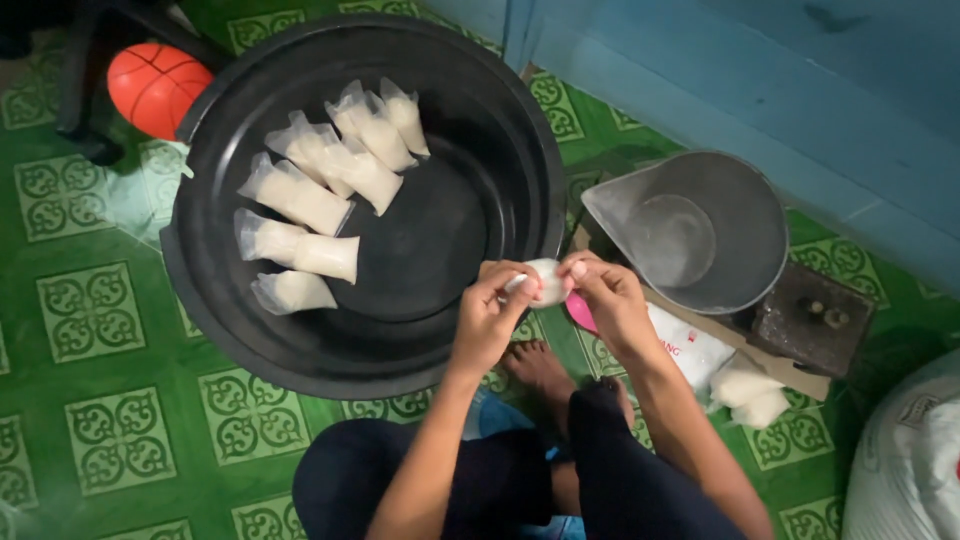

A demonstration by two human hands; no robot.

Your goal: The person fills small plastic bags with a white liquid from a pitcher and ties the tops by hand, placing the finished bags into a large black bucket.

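Head view looks straight down at a green patterned floor (100, 420) where a person sits. At the far left, an orange ball (155, 88) lies beside the legs of some dark furniture, touching the rim of a big black basin (470, 140). Inside the basin, toward its left half, lie several small clear plastic bags filled with white powder or grains (320, 190), some overlapping, all on their sides.

Just past the basin's right rim, both hands meet over one more small white bag (548, 281). The left hand (490, 315) has its fingers closed on the bag's left end, thumb and forefinger pinching it. The right hand (610, 300) has its fingers closed on the bag's right end in the same pinching way. The bag is held in the air between the two hands, above the floor and near the basin's edge. Below the hands, a bare foot (540, 368) rests on the floor, with dark trouser legs beneath.

Under the right hand, a pink round thing (581, 313) peeks out, mostly hidden. Further right sits a grey metal scoop pan (700, 235) on a weighing scale (812, 318), with a printed white packet (690, 348) and two more filled bags (752, 392) beside it. A white sack (905, 460) fills the right corner.
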